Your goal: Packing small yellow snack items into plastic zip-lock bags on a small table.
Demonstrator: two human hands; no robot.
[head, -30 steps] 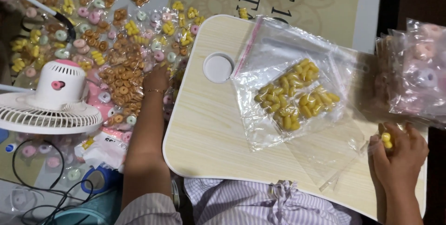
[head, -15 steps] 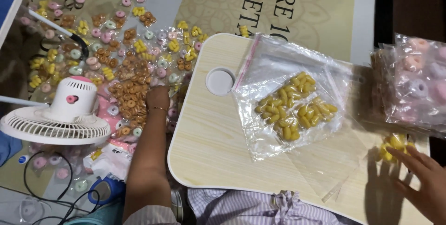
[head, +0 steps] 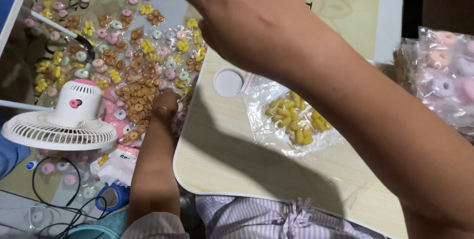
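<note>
— Brown rings [head: 134,101] lie heaped on the mat, left of the tray [head: 222,145]?
— Yes; left hand [head: 165,104] rests closed among them. Right hand [head: 247,17] crosses above, grip unclear.

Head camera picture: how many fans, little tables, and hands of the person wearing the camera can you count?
Fan: 1
Table: 1
Hands: 2, the left hand and the right hand
Total: 4
</note>
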